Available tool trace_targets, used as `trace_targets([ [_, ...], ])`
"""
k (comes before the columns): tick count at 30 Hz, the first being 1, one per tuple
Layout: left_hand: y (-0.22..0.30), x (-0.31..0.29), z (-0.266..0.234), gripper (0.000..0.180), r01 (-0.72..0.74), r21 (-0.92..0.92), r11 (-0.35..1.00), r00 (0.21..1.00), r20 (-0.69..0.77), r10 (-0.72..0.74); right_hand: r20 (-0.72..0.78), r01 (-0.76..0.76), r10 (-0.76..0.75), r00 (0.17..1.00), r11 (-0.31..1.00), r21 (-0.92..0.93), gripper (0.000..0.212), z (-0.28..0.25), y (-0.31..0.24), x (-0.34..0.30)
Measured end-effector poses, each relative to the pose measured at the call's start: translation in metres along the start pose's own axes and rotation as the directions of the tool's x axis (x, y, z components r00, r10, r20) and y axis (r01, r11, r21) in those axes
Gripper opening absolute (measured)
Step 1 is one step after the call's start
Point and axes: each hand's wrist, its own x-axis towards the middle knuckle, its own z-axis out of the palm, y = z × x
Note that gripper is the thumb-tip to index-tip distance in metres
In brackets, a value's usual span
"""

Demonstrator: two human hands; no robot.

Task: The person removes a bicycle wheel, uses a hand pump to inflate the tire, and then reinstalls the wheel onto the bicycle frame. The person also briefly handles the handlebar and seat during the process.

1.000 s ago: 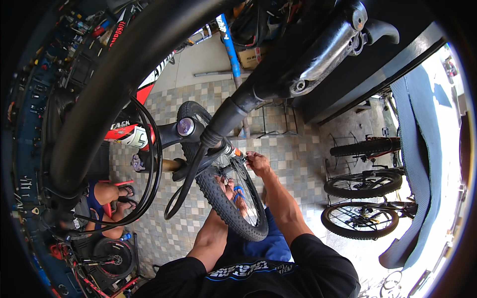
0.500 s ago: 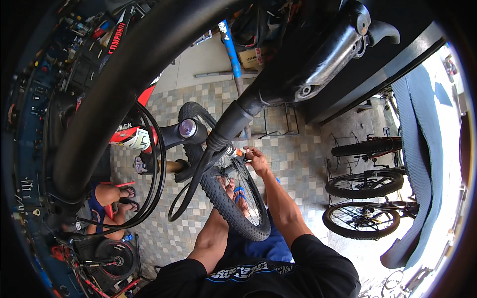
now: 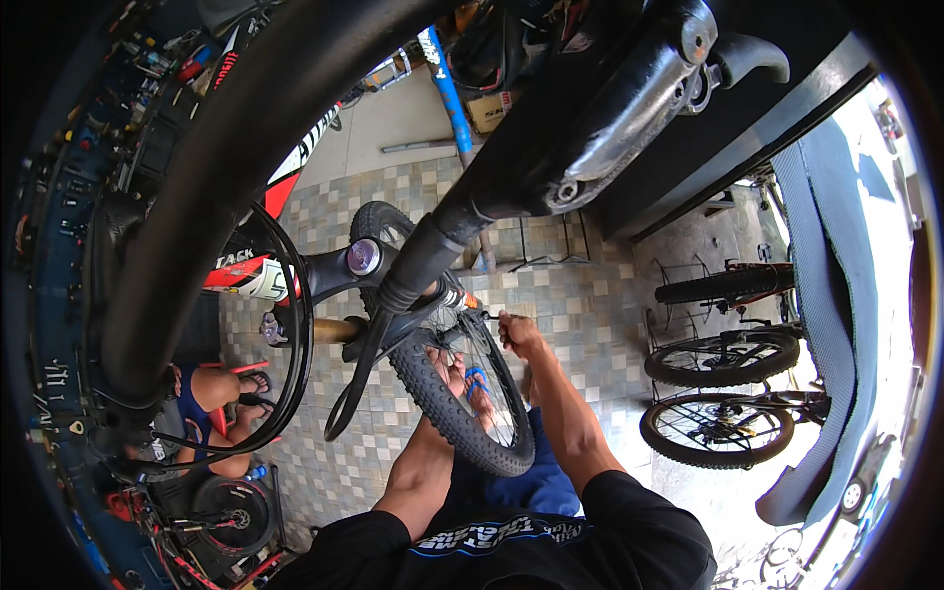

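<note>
A bicycle front wheel [image 3: 462, 413] with a knobby black tyre hangs in the fork in front of me. My right hand [image 3: 518, 334] is closed on a thin dark rod-like tool [image 3: 495, 317], just right of the orange-marked fork leg [image 3: 470, 303]. The tool's far end points at the lower part of that leg; contact is too small to tell. Past the tyre, my left hand [image 3: 453, 372] shows partly through the spokes, close to the wheel's middle. Tyre and spokes hide much of its fingers.
Above the wheel, a thick black handlebar [image 3: 236, 147] and a brake lever [image 3: 752, 61] cross the view. Black cables [image 3: 310, 354] loop at left. Several bikes stand racked at right, such as one by its wheel [image 3: 718, 430]. A person's legs [image 3: 211, 388] are at left.
My right hand has drawn back slightly to the right and down from the fork leg, and the dark tool now shows. The handlebar and fork have shifted a little left in view.
</note>
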Motion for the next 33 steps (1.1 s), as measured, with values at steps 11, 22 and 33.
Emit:
trace_targets([
  [11,0.002,-0.002,0.0,0.028,-0.021,0.019,1.0,1.0,-0.006,0.021,0.107,0.448,-0.436,0.893,0.883,-0.142,0.029,0.018,-0.034,0.025],
  [22,0.003,-0.009,0.001,0.027,-0.036,0.018,0.999,0.999,-0.011,0.036,0.029,-0.063,0.059,0.998,0.982,0.177,0.022,0.003,-0.003,0.038],
  [33,-0.007,-0.005,0.007,0.026,-0.023,0.011,1.0,1.0,0.001,0.023,-0.122,0.43,-0.665,0.737,0.6,-0.674,0.025,0.012,-0.022,-0.014],
])
